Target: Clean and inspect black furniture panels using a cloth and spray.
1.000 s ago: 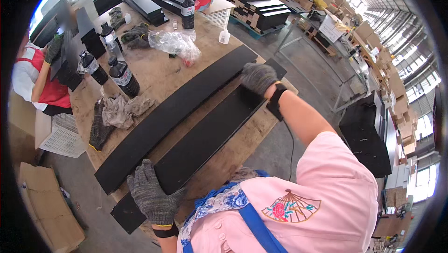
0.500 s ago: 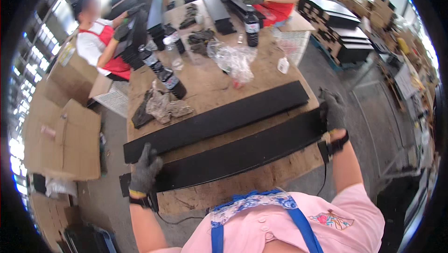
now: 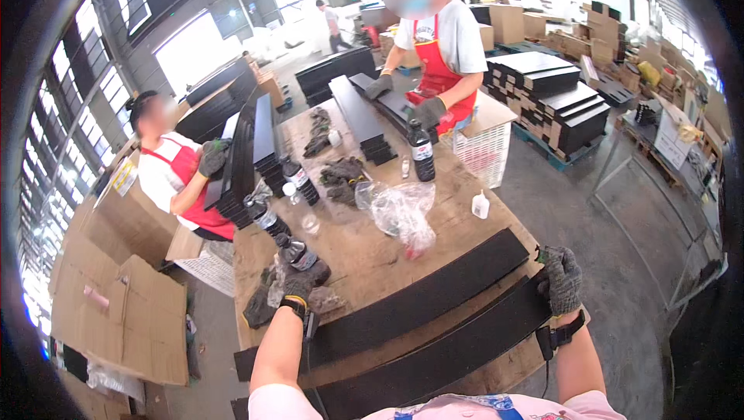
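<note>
Black oblong boards point(image 3: 434, 354), knit-gloved right hand point(image 3: 563, 277), crumpled clear plastic point(image 3: 397, 204)

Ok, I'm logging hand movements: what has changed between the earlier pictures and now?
The left hand has left the near board and moved forward to a dark bottle and crumpled rag; its grip there is unclear. The right hand stays at the near board's right end, and the far board still lies beyond.
</note>
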Tool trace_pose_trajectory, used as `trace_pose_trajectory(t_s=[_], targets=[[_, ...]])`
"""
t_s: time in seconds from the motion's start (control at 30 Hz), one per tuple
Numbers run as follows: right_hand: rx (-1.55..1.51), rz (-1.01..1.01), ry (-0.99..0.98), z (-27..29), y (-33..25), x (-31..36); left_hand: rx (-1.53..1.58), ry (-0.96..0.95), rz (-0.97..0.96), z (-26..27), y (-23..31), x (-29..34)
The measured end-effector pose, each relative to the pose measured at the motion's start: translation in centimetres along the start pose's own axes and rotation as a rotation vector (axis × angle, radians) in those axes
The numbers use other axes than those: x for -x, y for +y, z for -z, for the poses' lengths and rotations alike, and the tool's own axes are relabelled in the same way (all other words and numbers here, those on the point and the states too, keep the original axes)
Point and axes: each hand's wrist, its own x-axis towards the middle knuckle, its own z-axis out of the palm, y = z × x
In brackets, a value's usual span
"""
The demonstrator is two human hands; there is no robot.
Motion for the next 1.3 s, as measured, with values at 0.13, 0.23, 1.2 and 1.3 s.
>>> trace_pose_trajectory(t_s=[0.13, 0.23, 1.2, 1.3], targets=[[0.009, 0.041, 0.138, 2.4, 0.6, 0.3, -0.497, -0.161, -0.048, -9.2, 5.9, 2.4], [-0.036, 0.051, 0.119, 1.4, 0.9, -0.1, -0.515, -0.072, 0.032, -6.1, 4.6, 0.7], [-0.763, -0.644, -0.965, -15.3, 1.4, 9.0, -0.975, -0.423, -0.182, -10.6, 26.9, 27.7], [-0.724, -0.58, -1.011, -15.3, 1.4, 9.4, -1.156, -0.388, -0.234, -10.6, 28.0, 28.8]])
